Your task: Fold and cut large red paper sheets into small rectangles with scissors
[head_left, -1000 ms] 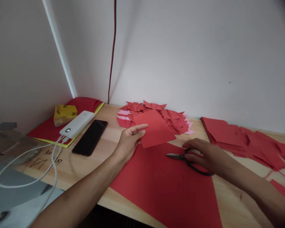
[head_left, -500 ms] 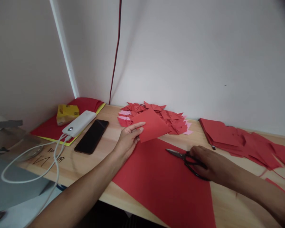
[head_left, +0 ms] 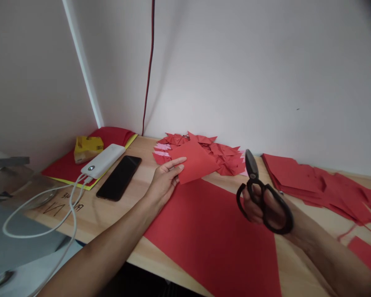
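Observation:
My left hand (head_left: 164, 181) pinches a small red paper square (head_left: 194, 162) by its near edge, just above the wooden table (head_left: 117, 210). My right hand (head_left: 262, 206) grips black scissors (head_left: 259, 194) by the handles, lifted off the table with the shut blades pointing up. Below both hands lies a large red paper sheet (head_left: 213, 239). Behind the square sits a pile of folded red and pink paper pieces (head_left: 225, 156).
A stack of cut red sheets (head_left: 321, 185) lies at the right by the wall. At the left are a black phone (head_left: 119, 178), a white power bank (head_left: 102, 161) with white cables (head_left: 43, 222), a yellow packet (head_left: 88, 147) on red and yellow paper, and a red cord (head_left: 148, 70) down the wall.
My right hand has closed on the scissors and raised them off the red sheet, blades now pointing up. My left hand has kept hold of the red square, shifting slightly.

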### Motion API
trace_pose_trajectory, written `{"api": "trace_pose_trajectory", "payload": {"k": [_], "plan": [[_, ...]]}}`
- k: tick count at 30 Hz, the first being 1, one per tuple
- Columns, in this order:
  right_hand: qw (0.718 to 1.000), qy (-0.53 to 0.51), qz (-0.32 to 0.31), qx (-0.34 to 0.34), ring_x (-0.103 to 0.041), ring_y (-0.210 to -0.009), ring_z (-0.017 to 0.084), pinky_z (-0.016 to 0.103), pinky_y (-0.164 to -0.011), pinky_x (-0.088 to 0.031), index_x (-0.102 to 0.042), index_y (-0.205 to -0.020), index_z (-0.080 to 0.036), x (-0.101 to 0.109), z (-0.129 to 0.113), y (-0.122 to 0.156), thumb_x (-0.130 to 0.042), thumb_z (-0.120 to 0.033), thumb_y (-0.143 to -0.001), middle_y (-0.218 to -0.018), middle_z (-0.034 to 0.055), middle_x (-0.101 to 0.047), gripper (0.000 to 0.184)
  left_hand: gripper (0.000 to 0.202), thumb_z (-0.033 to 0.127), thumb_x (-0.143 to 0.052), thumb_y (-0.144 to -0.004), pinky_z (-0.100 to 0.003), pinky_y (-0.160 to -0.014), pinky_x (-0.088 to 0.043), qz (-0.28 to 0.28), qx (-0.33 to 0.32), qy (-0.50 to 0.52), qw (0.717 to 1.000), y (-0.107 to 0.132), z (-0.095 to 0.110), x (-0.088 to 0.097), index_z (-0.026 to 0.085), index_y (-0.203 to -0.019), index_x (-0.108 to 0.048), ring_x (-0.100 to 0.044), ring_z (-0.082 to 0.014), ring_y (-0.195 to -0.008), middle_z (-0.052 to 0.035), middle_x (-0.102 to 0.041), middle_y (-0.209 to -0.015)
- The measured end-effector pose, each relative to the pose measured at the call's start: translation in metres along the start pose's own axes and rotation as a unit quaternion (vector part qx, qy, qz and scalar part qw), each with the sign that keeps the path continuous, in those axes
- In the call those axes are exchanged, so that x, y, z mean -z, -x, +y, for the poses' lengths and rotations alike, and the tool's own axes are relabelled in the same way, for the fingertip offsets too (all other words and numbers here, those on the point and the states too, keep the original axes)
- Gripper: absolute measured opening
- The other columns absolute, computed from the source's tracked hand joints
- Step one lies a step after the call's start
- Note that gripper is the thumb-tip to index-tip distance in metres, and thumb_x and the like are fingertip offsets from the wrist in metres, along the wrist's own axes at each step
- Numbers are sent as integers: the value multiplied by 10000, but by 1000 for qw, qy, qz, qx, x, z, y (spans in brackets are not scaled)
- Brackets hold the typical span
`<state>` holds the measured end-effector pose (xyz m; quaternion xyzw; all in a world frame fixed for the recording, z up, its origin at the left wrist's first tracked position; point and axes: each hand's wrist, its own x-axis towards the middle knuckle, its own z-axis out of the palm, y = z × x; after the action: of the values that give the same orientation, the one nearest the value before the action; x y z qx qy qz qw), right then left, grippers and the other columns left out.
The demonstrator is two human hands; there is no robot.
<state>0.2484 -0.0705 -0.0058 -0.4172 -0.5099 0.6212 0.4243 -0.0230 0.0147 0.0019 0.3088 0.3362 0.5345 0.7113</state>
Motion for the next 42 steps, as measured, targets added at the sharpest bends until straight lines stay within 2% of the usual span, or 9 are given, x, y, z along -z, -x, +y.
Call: {"api": "trace_pose_trajectory", "payload": {"k": [1, 3, 6, 9, 14, 27, 35, 42], "plan": [[998, -58, -27, 12, -385, -436, 117, 275, -427, -387, -541, -775, -207, -7, 7, -1, -557, -748, -759, -551, -42, -421, 542, 308, 138, -779, -685, -205, -715, -522, 1, 0, -3, 1000, 0, -1, 1, 148, -991, -753, -671, -105, -719, -72, -759, -826], [989, -136, -59, 2, -430, -486, 115, 277, -497, -441, -559, -811, -200, -23, 18, 1, -580, -716, -773, -612, -32, -456, 518, 310, 138, -778, -687, -212, -723, -523, 0, -3, -9, 1000, -1, -1, 1, 149, -996, -754, -668, -105, -716, -69, -756, -821], [980, -166, -105, -14, -541, -611, 146, 301, -631, -478, -629, -873, -173, -42, 18, 9, -448, -726, -847, -702, 22, -539, 582, 316, 136, -778, -687, -213, -726, -522, 1, -6, -18, 1000, -2, -2, 1, 150, -1002, -754, -661, -98, -695, -61, -752, -801], [976, -167, -137, -26, -582, -667, 171, 305, -685, -483, -663, -913, -155, -49, 9, 14, -385, -744, -858, -725, 55, -582, 653, 327, 141, -787, -678, -202, -701, -516, 6, -2, -28, 1000, -2, -1, 1, 152, -1003, -755, -650, -89, -659, -52, -747, -767], [965, -192, -170, -53, -591, -632, 175, 300, -642, -511, -663, -913, -135, -45, 1, 16, -356, -766, -848, -686, 47, -558, 705, 331, 148, -798, -665, -204, -700, -523, 8, -1, -32, 999, -1, 0, -1, 150, -993, -755, -664, -99, -690, -56, -751, -787], [957, -227, -161, -79, -571, -600, 148, 288, -646, -542, -671, -897, -136, -46, -2, 15, -393, -770, -832, -670, 30, -552, 696, 303, 143, -777, -684, -230, -704, -511, 9, -3, -46, 999, 1, 0, -3, 154, -986, -761, -645, -104, -676, -63, -745, -808], [959, -215, -166, -75, -618, -617, 167, 284, -628, -516, -663, -912, -122, -43, 3, 16, -350, -759, -858, -679, 47, -574, 712, 310, 146, -787, -679, -236, -719, -513, 11, -3, -39, 999, 1, 0, -4, 155, -987, -760, -664, -119, -714, -72, -753, -834], [957, -224, -168, -75, -604, -621, 161, 295, -637, -519, -638, -915, -109, -42, 3, 14, -358, -762, -856, -689, 43, -571, 714, 322, 148, -791, -677, -244, -732, -515, 9, -7, -45, 999, 0, -1, -4, 152, -998, -758, -661, -118, -710, -66, -748, -823]]}}
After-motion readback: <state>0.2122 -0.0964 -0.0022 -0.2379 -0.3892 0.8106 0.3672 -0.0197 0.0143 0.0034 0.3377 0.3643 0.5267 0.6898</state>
